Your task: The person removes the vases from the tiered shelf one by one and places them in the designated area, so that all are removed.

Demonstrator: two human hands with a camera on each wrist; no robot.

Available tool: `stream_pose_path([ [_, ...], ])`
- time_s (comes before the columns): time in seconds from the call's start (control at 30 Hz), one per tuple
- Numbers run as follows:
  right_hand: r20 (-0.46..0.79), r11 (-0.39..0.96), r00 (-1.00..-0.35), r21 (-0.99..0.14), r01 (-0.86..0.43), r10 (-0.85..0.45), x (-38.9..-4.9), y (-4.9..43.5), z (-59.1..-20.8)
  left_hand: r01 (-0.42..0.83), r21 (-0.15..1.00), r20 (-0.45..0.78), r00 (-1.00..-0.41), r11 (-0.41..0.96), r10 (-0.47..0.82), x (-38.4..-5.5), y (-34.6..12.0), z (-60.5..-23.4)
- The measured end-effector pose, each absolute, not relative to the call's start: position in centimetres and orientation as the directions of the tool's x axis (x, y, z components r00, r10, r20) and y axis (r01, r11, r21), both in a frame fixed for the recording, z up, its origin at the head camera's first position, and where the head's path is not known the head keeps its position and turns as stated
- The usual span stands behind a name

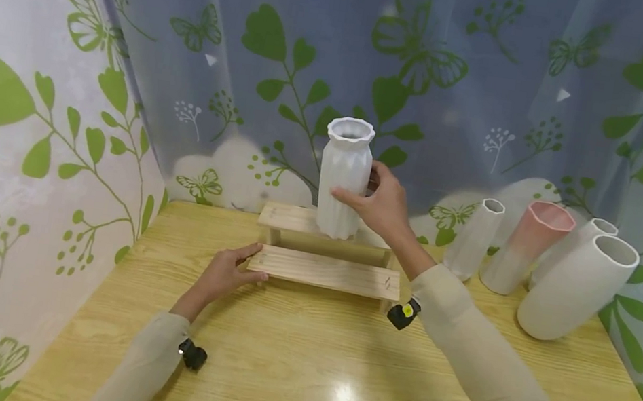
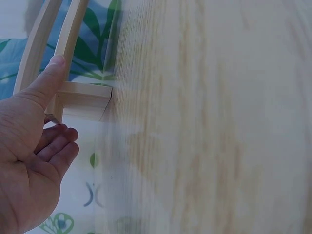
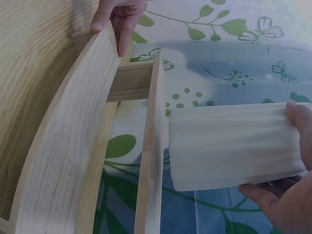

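Note:
A white vase [image 1: 344, 183] with a scalloped rim and ridged sides stands upright in the grip of my right hand [image 1: 383, 202], thumb on the near side and fingers around its right. In the right wrist view a small gap shows between the base of the white vase [image 3: 234, 146] and the upper board [image 3: 152, 146]. Below it is a two-step wooden stand [image 1: 324, 271]. My left hand [image 1: 227, 273] holds the left end of its lower step; the left wrist view shows the thumb [image 2: 51, 80] on the board's edge and fingers curled below.
To the right on the wooden table [image 1: 286, 367] are a slim white vase [image 1: 474, 239], a pink-and-white vase [image 1: 527, 246] and a wide white vase [image 1: 577, 288], with another white vase [image 1: 601, 228] partly hidden behind. A leaf-and-butterfly patterned curtain [image 1: 332, 37] hangs behind the table.

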State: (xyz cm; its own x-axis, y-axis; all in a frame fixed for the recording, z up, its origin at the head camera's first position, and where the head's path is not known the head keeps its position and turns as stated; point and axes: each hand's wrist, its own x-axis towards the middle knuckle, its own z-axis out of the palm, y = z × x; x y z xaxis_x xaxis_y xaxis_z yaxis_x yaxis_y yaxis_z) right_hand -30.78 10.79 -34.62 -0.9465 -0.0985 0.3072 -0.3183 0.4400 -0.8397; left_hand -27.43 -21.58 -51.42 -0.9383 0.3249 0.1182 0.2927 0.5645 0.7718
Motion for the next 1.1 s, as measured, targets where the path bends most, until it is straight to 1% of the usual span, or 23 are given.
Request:
stream_pose_path([
  [0.27,0.311,0.410,-0.946,-0.855,-0.318,-0.088,-29.5,12.8,-34.7,0.279,0.786,0.108,-0.940,0.551,0.322,-27.4,-21.4,-51.3],
  [0.63,0.330,0.383,-0.941,-0.863,-0.330,-0.068,-28.0,16.0,-34.6,0.291,0.781,0.118,-0.938,0.553,0.327,-27.3,-21.5,-51.3],
  [0.83,0.299,0.370,-0.953,-0.881,-0.295,-0.048,-26.8,18.0,-34.5,0.297,0.784,0.131,-0.938,0.545,0.322,-27.3,-21.4,-51.2],
  [1.1,0.286,0.420,-0.958,-0.870,-0.257,0.007,-25.4,20.8,-34.6,0.302,0.777,0.130,-0.935,0.552,0.329,-27.2,-21.5,-51.4],
])
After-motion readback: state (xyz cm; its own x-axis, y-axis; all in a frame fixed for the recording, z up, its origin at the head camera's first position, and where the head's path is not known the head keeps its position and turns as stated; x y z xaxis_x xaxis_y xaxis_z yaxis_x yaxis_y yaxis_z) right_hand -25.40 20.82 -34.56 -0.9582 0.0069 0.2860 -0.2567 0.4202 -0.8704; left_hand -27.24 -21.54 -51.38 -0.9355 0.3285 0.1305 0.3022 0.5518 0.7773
